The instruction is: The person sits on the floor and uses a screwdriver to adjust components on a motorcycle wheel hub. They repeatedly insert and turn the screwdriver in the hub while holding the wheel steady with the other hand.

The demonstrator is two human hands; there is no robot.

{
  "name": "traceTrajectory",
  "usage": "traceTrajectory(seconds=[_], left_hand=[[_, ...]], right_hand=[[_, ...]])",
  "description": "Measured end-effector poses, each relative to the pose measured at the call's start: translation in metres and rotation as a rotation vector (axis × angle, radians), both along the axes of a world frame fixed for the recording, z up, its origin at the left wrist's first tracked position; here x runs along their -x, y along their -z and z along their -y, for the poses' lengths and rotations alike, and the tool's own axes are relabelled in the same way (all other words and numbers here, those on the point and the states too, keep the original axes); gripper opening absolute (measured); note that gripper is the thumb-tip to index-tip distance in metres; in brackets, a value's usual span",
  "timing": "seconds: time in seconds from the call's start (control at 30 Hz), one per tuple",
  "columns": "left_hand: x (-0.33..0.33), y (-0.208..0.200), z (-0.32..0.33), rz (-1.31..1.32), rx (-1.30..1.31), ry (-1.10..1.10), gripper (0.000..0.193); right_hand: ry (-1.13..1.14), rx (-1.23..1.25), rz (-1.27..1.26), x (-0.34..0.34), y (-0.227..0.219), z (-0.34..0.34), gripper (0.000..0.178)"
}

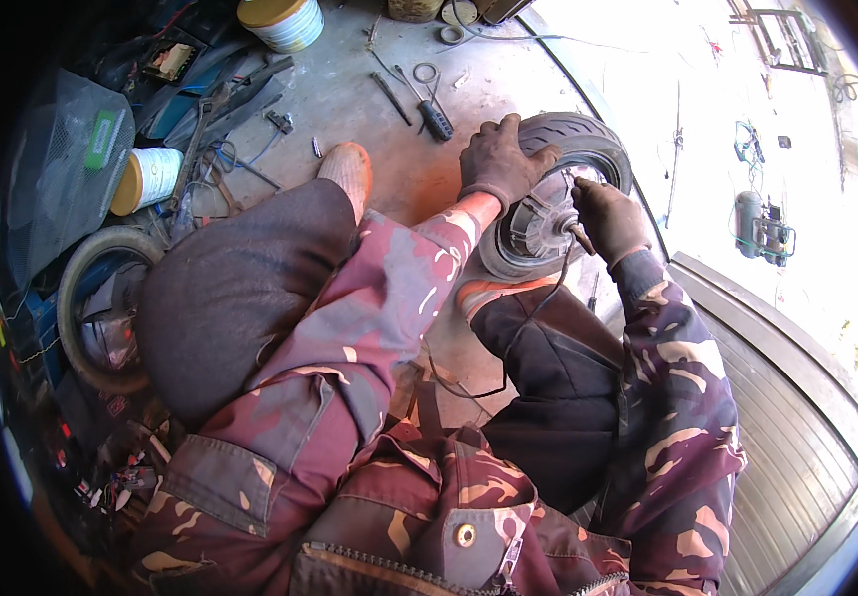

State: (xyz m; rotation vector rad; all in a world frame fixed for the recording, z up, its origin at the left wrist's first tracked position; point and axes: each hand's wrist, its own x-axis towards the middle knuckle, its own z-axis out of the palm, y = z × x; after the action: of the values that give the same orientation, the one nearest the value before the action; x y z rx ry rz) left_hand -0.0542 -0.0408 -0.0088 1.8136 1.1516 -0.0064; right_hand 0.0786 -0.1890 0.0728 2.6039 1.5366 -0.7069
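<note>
A scooter hub-motor wheel (540,221) with a black tyre stands on the floor between my feet, its ribbed metal hub facing up toward me. My left hand (510,159), in a dark work glove, grips the tyre's upper left side, fingers over the tread and thumb toward the rim. On the right, my gloved right hand (608,221) is closed beside the axle. Something thin and dark shows at its fingertips by the hub, too small to name. From the axle a black cable (560,283) hangs down and curves between my legs.
Beyond my left foot lie a screwdriver (435,121) and a dark rod (391,97). White buckets (285,25), a loose tyre (76,308) and a mesh bin (71,179) crowd the left side. A compressor (762,233) stands outside at right, past a ribbed metal shutter (786,397).
</note>
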Motion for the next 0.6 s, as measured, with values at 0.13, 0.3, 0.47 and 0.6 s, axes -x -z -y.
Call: traceTrajectory(seconds=[0.13, 0.3, 0.47, 0.6], left_hand=[[0.001, 0.003, 0.002, 0.018, -0.043, -0.010, 0.090], [-0.001, 0.006, 0.005, 0.016, -0.085, -0.016, 0.089], [-0.001, 0.004, 0.004, 0.012, -0.077, -0.025, 0.088], [0.000, 0.001, 0.003, 0.007, -0.054, -0.012, 0.088]], right_hand=[[0.655, -0.209, -0.447, 0.010, 0.014, -0.001, 0.027], [1.175, -0.486, -0.886, 0.020, 0.016, 0.000, 0.035], [1.332, -0.524, -0.989, 0.021, 0.017, -0.001, 0.042], [1.265, -0.431, -0.916, 0.021, 0.007, -0.003, 0.049]])
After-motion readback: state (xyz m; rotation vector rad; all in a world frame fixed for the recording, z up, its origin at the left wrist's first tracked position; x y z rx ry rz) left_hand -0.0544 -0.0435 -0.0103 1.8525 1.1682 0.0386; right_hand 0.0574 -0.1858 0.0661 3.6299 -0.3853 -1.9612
